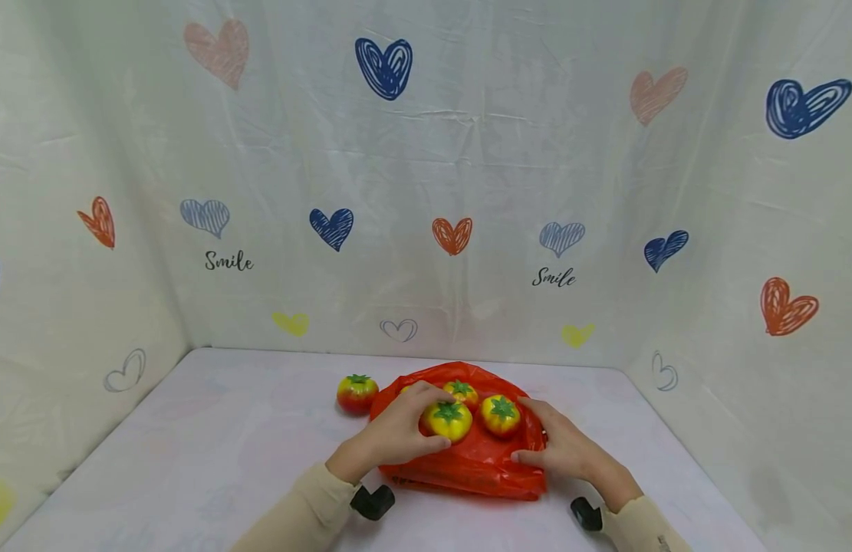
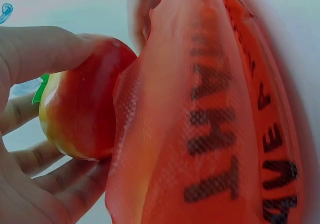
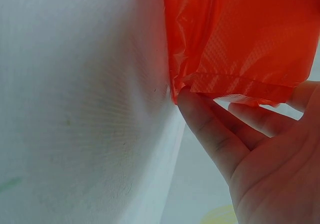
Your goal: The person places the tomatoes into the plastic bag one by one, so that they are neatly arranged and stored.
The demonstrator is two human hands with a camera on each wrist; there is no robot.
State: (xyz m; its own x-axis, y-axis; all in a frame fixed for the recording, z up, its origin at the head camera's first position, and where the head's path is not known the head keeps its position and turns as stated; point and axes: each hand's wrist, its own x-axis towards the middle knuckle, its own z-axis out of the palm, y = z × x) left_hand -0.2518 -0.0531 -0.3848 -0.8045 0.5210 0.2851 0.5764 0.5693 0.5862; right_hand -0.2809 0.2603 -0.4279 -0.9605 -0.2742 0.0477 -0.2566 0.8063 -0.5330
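My left hand (image 1: 405,428) grips a red and yellow tomato (image 1: 450,424) with a green leafy top, thumb on one side and fingers on the other. In the left wrist view this tomato (image 2: 82,104) is just beside the bag's wall. A red plastic bag (image 1: 460,468) lies spread on the table, with more tomatoes (image 1: 500,415) in its opening. Another is mostly hidden behind my left hand. My right hand (image 1: 564,443) holds the bag's right edge between thumb and fingers. In the right wrist view the fingertips meet the bag's edge (image 3: 240,87).
One more tomato (image 1: 357,395) stands on the white table (image 1: 225,445), left of the bag. White cloth walls (image 1: 426,169) printed with hearts close in the table at the back and sides. Black wrist cameras (image 1: 373,502) sit under both wrists.
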